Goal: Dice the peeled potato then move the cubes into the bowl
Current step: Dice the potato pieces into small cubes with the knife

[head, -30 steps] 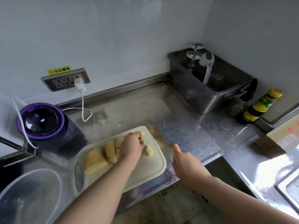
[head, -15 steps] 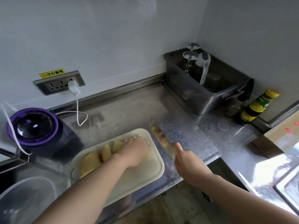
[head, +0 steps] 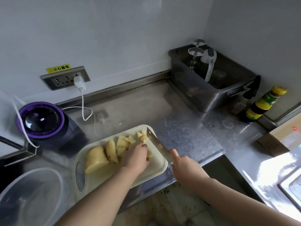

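At the lower left, a clear plastic bowl (head: pixel 31 198) sits on the steel worktop (head: pixel 179 131), with no potato visible in it. Behind it stands a dark appliance with a purple rim (head: pixel 40 119), and a white charger (head: pixel 79 83) is plugged into the wall socket above. Just right of the bowl lies a pale cutting board (head: pixel 158 168) carrying the peeled potato (head: pixel 96 160): a large uncut end piece on the left, slices (head: pixel 112 150) leaning against it, and a few small cubes (head: pixel 141 136) at the board's far corner. The left hand (head: pixel 136 158) rests on the slices, fingertips curled down to hold them in place. Just beside its fingers is the knife (head: pixel 156 144), its blade down on the board next to the cubes. The right hand (head: pixel 184 165) grasps the knife's handle, one finger stretched along the top of the blade. Further right, a grey tub (head: pixel 203 95) holds upturned glasses, then a yellow-capped bottle (head: pixel 263 105) and a cardboard box (head: pixel 280 137).
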Demonstrator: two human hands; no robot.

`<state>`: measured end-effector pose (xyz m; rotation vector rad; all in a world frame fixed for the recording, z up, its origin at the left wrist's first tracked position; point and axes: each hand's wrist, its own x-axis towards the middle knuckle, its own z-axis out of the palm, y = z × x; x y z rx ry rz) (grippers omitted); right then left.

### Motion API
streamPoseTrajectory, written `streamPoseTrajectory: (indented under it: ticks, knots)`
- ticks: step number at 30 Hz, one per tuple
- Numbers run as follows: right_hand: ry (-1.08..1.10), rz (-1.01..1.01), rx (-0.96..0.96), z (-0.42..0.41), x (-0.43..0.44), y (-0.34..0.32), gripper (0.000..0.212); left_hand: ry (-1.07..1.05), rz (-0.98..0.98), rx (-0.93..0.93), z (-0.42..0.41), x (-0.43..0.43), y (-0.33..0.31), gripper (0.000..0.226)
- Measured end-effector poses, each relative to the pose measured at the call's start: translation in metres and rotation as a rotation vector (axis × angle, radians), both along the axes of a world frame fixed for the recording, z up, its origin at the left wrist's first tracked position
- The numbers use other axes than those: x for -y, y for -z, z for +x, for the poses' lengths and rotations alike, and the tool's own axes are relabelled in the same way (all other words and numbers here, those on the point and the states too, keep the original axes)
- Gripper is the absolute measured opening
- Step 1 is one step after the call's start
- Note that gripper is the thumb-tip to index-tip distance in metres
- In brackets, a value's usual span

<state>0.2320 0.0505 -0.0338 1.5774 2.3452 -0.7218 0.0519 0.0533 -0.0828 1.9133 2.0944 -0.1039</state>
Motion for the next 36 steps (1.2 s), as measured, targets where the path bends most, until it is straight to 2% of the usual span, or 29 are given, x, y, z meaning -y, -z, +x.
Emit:
streamPoseTrajectory:
  ticks: [4,12,20,24,30,36]
  knots:
    - [-0.027,-0.012,0.022,-0.007,0.013,0.009,0.049,-0.171,0.038,0.105,0.004,0.008,0.004,0.031]
    - [-0.047,-0.023,0.002,-0.018,0.026,0.017,0.053,-0.303,0.118,0.152,0.005,0.016,0.009,0.029]
    - [-0.073,-0.01,0.007,-0.011,0.015,0.015,0.05,-0.376,0.121,0.263,0.01,0.022,0.014,0.025]
    - [-0.12,0.061,-0.005,-0.004,0.011,0.007,0.053,-0.404,0.162,0.313,0.01,0.025,0.015,0.032]
    - [-0.216,0.093,0.019,-0.001,0.014,0.002,0.051,-0.395,0.193,0.308,0.014,0.028,0.011,0.017]
    - [-0.23,0.086,0.048,0.0,0.017,0.006,0.054,-0.405,0.21,0.299,0.014,0.027,0.009,0.019]
